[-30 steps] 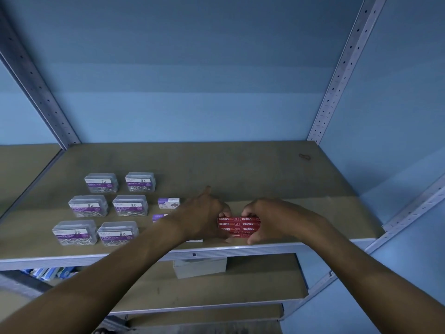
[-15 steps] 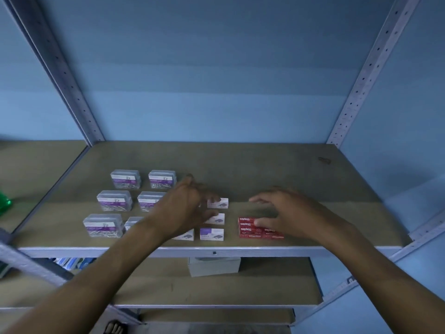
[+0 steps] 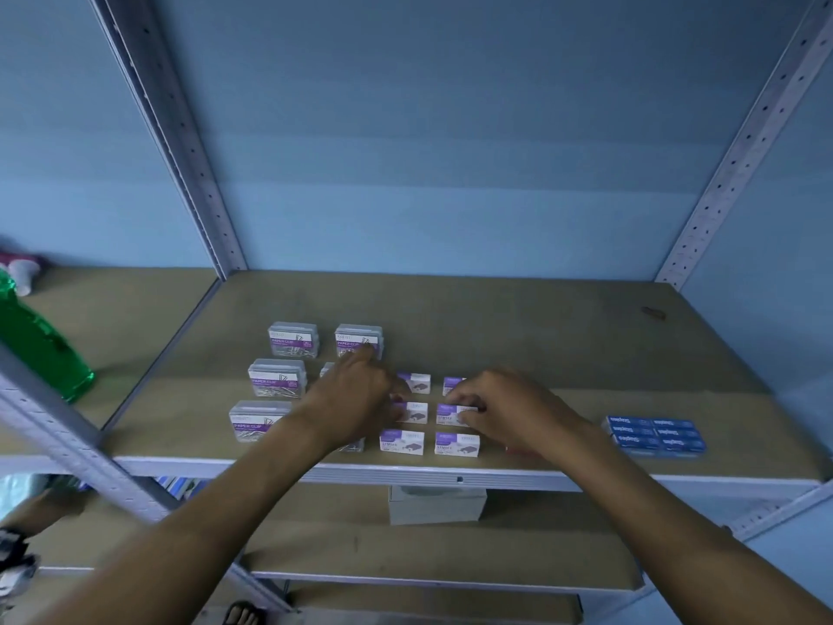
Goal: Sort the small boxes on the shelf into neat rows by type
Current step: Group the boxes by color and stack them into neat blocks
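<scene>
Hands (image 3: 356,399) (image 3: 505,410) curled over white staple boxes (image 3: 456,444)

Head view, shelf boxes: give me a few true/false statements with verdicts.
1. The blue staple boxes sit at the right end of the shelf. True.
2. The right hand pinches a small white-and-purple box. True.
3. The clear paper clip boxes are stacked on the blue ones. False: they stand at the left, apart from them.
4. The left hand is lifting a blue box. False: it reaches over the paper clip and white boxes.
5. A green bottle lies on the neighbouring shelf, left. True.
</scene>
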